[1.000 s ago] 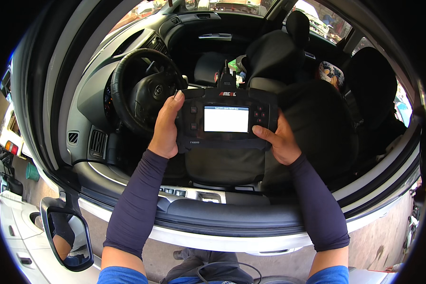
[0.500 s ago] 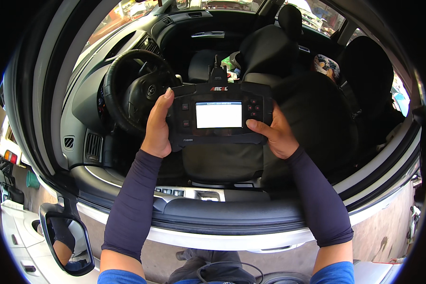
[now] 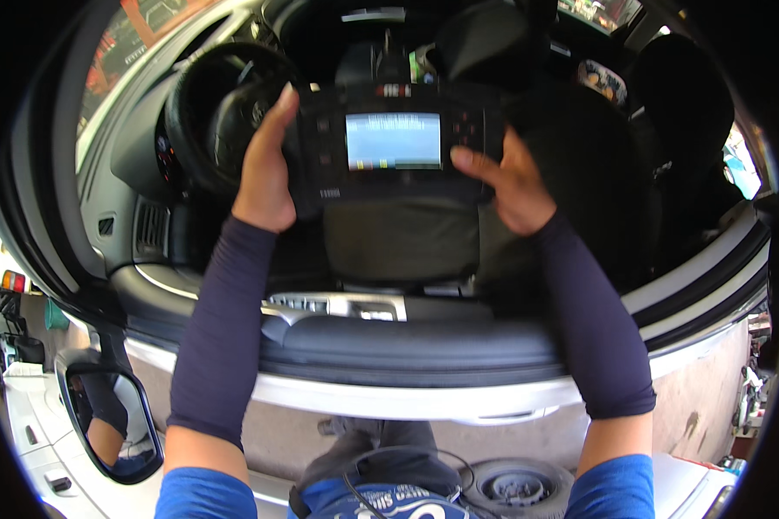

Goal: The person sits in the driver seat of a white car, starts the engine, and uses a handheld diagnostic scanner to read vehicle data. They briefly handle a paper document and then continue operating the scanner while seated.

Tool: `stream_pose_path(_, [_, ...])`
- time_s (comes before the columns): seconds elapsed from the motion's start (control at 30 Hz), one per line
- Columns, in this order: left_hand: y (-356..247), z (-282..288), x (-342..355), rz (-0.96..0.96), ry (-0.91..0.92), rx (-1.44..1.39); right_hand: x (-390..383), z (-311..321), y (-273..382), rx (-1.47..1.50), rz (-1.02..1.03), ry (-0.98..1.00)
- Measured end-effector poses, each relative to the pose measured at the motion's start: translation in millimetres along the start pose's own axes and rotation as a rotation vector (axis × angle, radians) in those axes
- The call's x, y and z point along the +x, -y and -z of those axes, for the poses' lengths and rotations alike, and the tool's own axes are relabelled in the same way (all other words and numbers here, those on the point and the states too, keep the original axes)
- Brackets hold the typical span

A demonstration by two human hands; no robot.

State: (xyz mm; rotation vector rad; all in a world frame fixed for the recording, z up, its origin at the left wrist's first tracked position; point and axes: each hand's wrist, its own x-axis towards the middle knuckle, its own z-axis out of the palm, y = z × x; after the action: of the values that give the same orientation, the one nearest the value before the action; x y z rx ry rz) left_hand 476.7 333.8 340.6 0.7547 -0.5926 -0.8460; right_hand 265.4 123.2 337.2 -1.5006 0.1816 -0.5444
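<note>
A black handheld car diagnostic scanner (image 3: 398, 187) is held up level in the car's window opening, between both hands. Around its left end my left hand (image 3: 268, 169) is closed, thumb up along the edge. My right hand (image 3: 515, 182) grips the right end, with its thumb over the front beside the screen's lower right corner, near the arrow buttons. The lit screen (image 3: 394, 141) shows pale blue with lines of text too blurred to read. A cable plug (image 3: 391, 65) stands out of the scanner's top edge. The fingers behind the scanner are hidden.
Beyond the scanner are the steering wheel (image 3: 225, 130) at left and dark seats (image 3: 571, 208) at right. The door's sill (image 3: 424, 350) runs below my forearms. A side mirror (image 3: 112, 424) juts out at lower left. A wheel (image 3: 515, 489) lies on the floor near my legs.
The screen has turned from mostly white to pale blue with text lines and small yellow marks at the bottom. Hands and scanner sit higher in view, as does the car. Both grips stay the same.
</note>
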Motion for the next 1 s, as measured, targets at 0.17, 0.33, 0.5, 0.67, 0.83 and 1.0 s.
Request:
stream_pose_path(0.17, [0,0,1,-0.063,-0.094,0.15,1,9,-6,0.016,0.023,0.092])
stream_pose_path(0.33, [6,-13,0,-0.058,-0.188,0.095,0,9,-7,-0.019,-0.041,-0.039])
stream_pose_path(0.5, [7,-14,-3,-0.065,-0.023,0.049,0,2,-1,0.051,-0.003,-0.054])
stream_pose_path(0.67, [-1,-7,-3,0.0,-0.001,0.053,-1,0,-2,0.088,-0.052,-0.044])
stream_pose_path(0.83, [-1,-15,-2,-0.045,-0.145,0.02,-1,1,3,0.09,-0.051,-0.042])
stream_pose_path(1.0, [-7,-22,-8,-0.022,-0.073,0.035,-1,-1,7,0.063,0.01,-0.018])
